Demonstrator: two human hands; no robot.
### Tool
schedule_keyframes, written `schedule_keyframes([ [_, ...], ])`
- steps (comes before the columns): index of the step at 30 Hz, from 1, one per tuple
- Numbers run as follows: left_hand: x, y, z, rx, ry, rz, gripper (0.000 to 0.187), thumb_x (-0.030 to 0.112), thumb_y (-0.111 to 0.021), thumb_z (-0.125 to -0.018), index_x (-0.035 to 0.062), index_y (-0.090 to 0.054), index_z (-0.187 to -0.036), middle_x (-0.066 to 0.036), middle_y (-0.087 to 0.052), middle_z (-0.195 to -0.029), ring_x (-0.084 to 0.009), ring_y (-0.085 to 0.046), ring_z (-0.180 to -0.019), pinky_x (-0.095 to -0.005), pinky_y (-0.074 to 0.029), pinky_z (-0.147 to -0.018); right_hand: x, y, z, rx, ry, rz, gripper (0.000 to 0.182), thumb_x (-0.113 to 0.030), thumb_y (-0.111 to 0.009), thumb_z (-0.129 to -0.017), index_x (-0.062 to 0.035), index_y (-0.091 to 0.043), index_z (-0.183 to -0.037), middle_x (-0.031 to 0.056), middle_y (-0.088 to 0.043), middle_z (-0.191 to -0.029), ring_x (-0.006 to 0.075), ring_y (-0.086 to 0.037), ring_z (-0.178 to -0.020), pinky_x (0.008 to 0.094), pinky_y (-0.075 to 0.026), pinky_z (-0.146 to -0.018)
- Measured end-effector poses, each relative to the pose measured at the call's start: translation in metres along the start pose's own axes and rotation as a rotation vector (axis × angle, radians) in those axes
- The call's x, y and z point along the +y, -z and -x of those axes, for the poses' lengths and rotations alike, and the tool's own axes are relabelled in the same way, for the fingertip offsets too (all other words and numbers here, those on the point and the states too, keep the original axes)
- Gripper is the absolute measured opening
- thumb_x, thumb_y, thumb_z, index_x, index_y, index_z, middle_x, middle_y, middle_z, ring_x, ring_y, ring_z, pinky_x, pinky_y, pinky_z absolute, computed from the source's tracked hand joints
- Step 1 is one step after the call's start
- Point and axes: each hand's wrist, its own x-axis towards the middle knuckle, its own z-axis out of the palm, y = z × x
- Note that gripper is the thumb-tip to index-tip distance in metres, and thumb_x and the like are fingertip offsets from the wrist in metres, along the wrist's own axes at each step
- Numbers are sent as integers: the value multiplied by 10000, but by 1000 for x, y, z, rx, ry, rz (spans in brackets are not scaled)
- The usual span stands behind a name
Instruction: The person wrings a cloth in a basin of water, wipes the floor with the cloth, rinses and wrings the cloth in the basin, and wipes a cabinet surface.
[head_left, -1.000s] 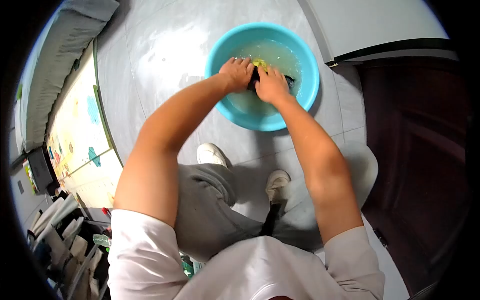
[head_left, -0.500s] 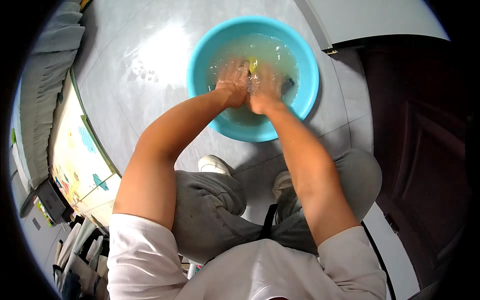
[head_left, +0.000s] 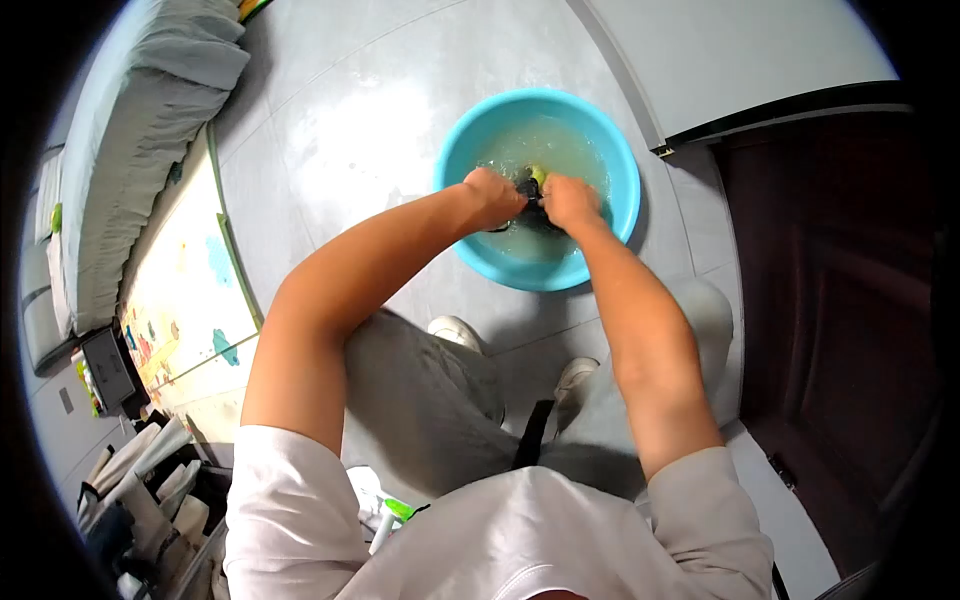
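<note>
A light-blue plastic basin of cloudy water stands on the floor in front of me. My left hand is closed, its fingers curled on a dark, wet, cloth-like item. On the other side of that item, my right hand grips it too, knuckles up. Part of the dark item hangs down into the water between the hands. A small yellow-green thing shows just beyond it, and its kind is not clear.
Grey floor tiles surround the basin, with a bright reflection on the left. A patterned mat and grey fabric lie along the left. At the right is a dark door panel. My shoes are close below the basin.
Both hands have gone from flat and submerged to closed and raised, pulling the dark item up between them. The view has shifted, so the basin appears farther right and lower.
</note>
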Motion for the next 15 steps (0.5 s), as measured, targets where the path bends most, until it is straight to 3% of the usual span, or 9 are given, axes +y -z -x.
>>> schedule_keyframes([
  [2,11,28,27,-58,10,50,245,87,-557,-898,98,-638,-1129,-155,-731,-959,-329,-728,-921,-456,-589,-743,6,9,5,29,7,-89,151,-270,-772,-846,-148,-740,-929,139,-728,-997,345,-678,-1033,453,-498,-925],
  [5,16,48,50,30,130,123,269,83,-574,-881,97,-633,-1144,-157,-733,-972,-329,-728,-928,-467,-588,-748,0,33,4,-65,-34,-192,170,-281,-776,-842,-125,-724,-888,133,-728,-974,348,-681,-1008,463,-510,-871],
  [6,18,62,58,-22,198,176,332,135,-640,-868,96,-617,-1197,-161,-733,-995,-339,-723,-930,-470,-582,-751,-4,46,9,-60,-37,-285,187,-261,-765,-846,-101,-694,-913,136,-724,-983,344,-679,-990,447,-514,-854],
  [9,19,75,76,156,370,411,473,216,-710,-855,96,-580,-1294,-179,-727,-1011,-353,-713,-954,-468,-573,-777,-11,72,11,-16,70,-437,212,-253,-722,-869,-84,-679,-989,157,-719,-995,343,-677,-978,430,-509,-868],
  [10,20,79,82,209,418,533,656,302,-758,-844,105,-494,-1411,-205,-717,-1049,-384,-695,-990,-478,-557,-824,-15,79,12,36,88,-488,222,-248,-704,-881,-74,-673,-1015,162,-717,-995,341,-677,-978,429,-508,-869],
  [15,21,80,86,271,496,759,941,415,-829,-766,85,-338,-1497,-230,-684,-1169,-414,-650,-1088,-477,-522,-904,-39,112,37,147,229,-653,248,-218,-624,-937,-35,-661,-1101,171,-718,-1009,332,-680,-995,417,-506,-871],
])
